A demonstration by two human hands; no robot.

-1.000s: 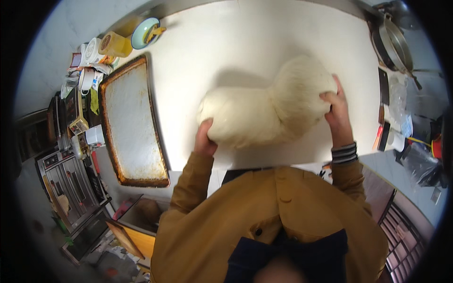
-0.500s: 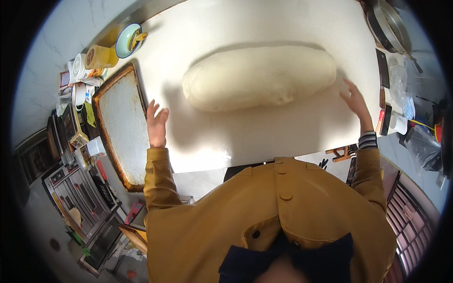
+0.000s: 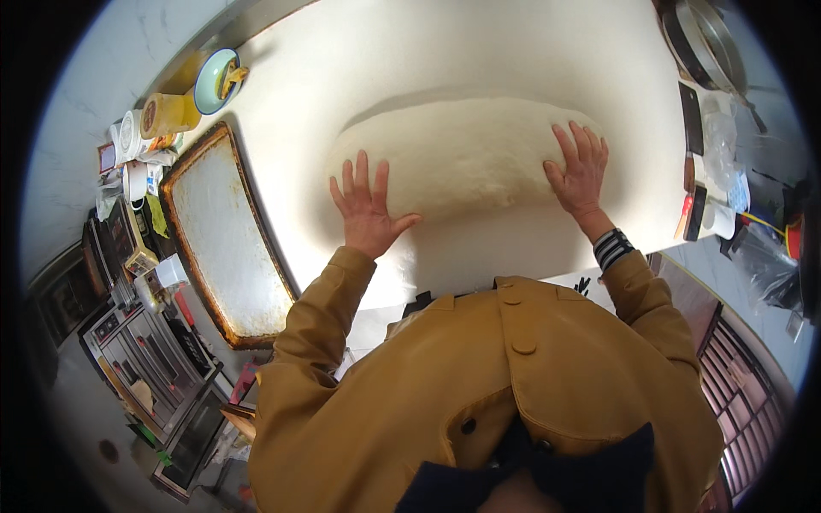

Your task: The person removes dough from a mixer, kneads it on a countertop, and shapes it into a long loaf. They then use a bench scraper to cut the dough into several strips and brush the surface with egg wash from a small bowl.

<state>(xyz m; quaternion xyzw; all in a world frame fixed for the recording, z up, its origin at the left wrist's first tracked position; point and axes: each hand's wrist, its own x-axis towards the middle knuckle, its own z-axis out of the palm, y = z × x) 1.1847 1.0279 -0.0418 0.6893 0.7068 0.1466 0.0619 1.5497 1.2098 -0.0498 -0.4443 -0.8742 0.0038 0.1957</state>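
Note:
A large pale log of dough point(image 3: 462, 150) lies lengthwise across the white worktop point(image 3: 505, 256). My left hand point(image 3: 368, 205) is over its left end, palm down, fingers spread and thumb pointing inward. Over the right end is my right hand point(image 3: 579, 171), its fingers stretched out and the thumb apart. Both hands seem to rest on the dough's near side, though from above I cannot tell how firmly they touch. Neither hand is closed round anything.
A rusty-rimmed baking tray point(image 3: 286, 295) lies at the left edge. Behind it stand a green enamel bowl point(image 3: 208, 81) and a yellow tub point(image 3: 162, 115). Round metal pans point(image 3: 718, 43) and a dark cleaver point(image 3: 691, 120) sit along the right edge.
Both hands have moved inward from beside the dough to over its two ends. The left hand's fingers have spread. The dough looks roughly where it was.

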